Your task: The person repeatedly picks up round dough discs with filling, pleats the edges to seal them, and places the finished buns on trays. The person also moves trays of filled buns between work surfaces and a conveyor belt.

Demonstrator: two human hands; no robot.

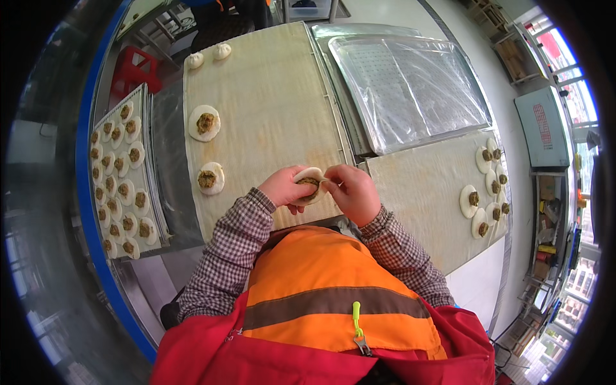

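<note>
Above the near edge of the cloth-covered board (269, 96), my left hand (287, 188) cradles a round dough wrapper (310, 173) with brown-green filling in its middle. The thumb of that hand lies over the filling. My right hand (354, 192) pinches the wrapper's right rim between thumb and fingertips. Left of my hands, two flat wrappers topped with filling, one nearer (219, 186) and one farther (213, 133), rest on the board. Two closed, pleated buns (222, 51) sit at its far left corner.
A tray at the left (131, 176) carries many filled wrappers. Several more filled wrappers (470, 201) lie on a second cloth-covered board (417, 186) at the right. Behind that board are stacked metal trays under clear plastic film (410, 90). A red stool (133, 72) stands at the far left.
</note>
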